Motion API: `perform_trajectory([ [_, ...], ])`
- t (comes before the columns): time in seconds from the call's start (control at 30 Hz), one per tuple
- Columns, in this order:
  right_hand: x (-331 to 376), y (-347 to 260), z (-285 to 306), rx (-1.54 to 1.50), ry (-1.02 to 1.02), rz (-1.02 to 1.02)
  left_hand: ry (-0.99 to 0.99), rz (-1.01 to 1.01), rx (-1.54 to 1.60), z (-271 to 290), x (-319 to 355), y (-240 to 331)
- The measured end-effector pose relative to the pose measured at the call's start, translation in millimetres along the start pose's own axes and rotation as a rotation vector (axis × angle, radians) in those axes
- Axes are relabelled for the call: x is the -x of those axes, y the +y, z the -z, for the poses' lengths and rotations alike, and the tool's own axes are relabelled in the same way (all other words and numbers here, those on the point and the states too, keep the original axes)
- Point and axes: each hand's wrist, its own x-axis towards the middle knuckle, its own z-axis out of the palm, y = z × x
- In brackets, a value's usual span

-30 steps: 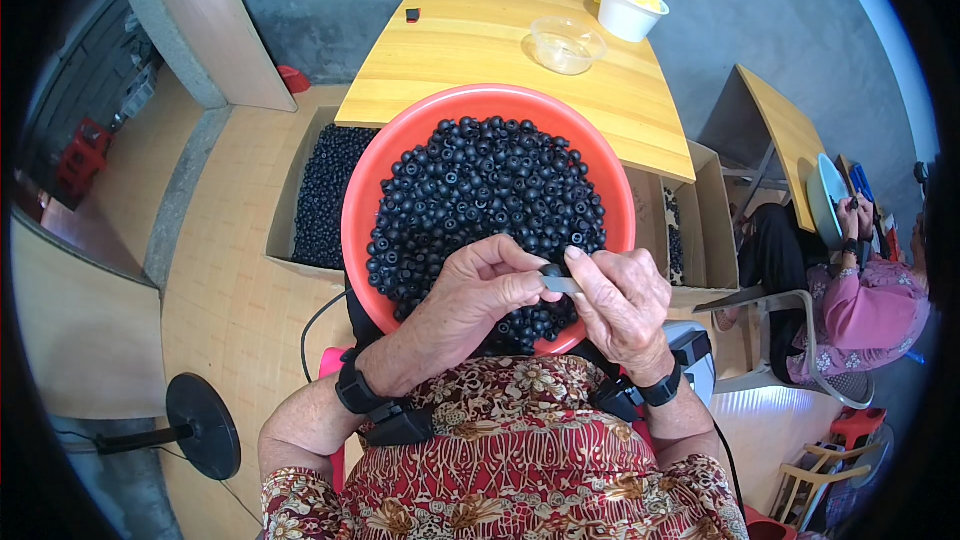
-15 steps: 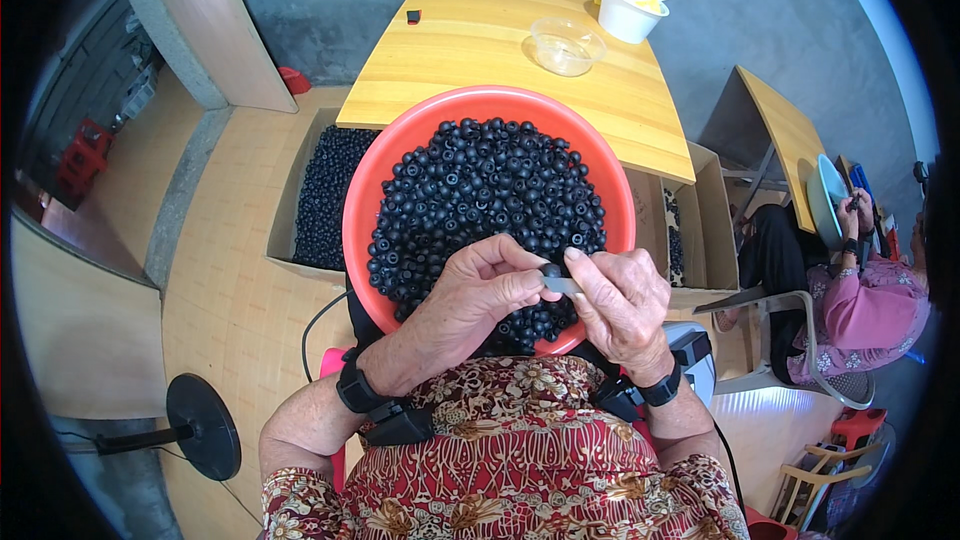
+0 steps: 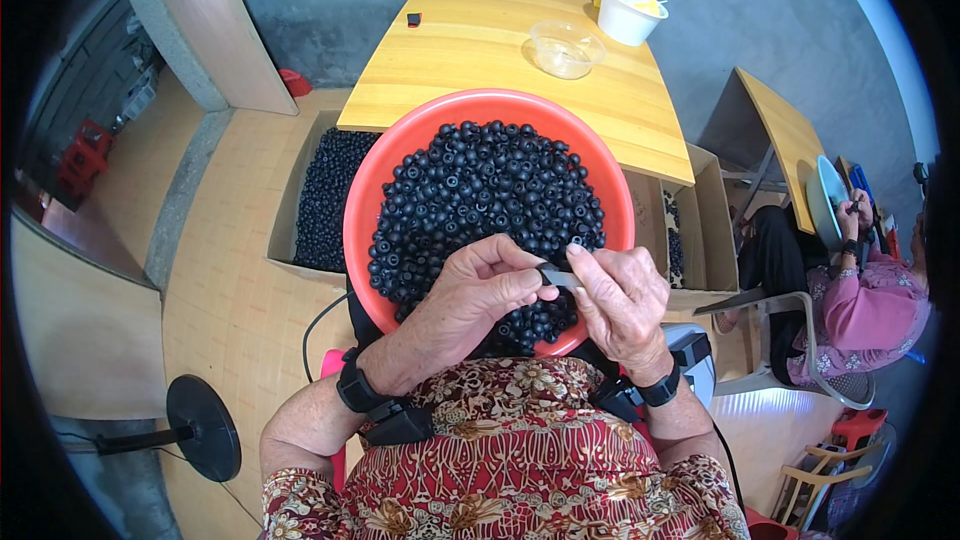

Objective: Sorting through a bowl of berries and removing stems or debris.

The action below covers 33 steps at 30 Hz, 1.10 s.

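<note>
Fingers [image 3: 520, 280] pinching blade [image 3: 562, 278], over berries [image 3: 480, 190]

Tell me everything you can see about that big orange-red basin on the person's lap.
The basin is round, orange-red and looks like smooth plastic, with a plain rolled rim. It sits level in front of the person, its far edge near the wooden table. Small dark round berries are heaped inside, hiding the bottom. The left hand and right hand rest over its near side, pinching a small grey blade between them.
</note>
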Motion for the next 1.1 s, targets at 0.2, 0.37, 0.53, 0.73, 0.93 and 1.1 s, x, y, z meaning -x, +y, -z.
perform_trajectory([
  [0.2,0.9,-0.2,1.5,-0.012,0.022,-0.012,0.016,-0.006,-0.011,2.4,0.4,-2.8],
  [0.37,0.9,-0.6,1.5,-0.007,-0.005,0.004,0.001,-0.005,0.003,3.0,-0.2,-3.0],
  [0.53,0.4,0.7,1.7,0.001,-0.009,0.001,0.015,0.008,0.012,1.2,-0.2,-2.2],
  [0.73,-1.9,0.8,3.5,0.015,-0.020,0.021,0.014,0.004,0.005,2.8,-0.2,-3.3],
  [0.93,-1.8,2.1,2.6,0.017,-0.030,0.044,0.007,0.025,0.020,4.9,0.3,-3.7],
  [1.1,0.1,11.8,-3.8,0.074,-0.032,0.034,-0.040,0.037,-0.059,-0.4,3.7,-0.8],
])
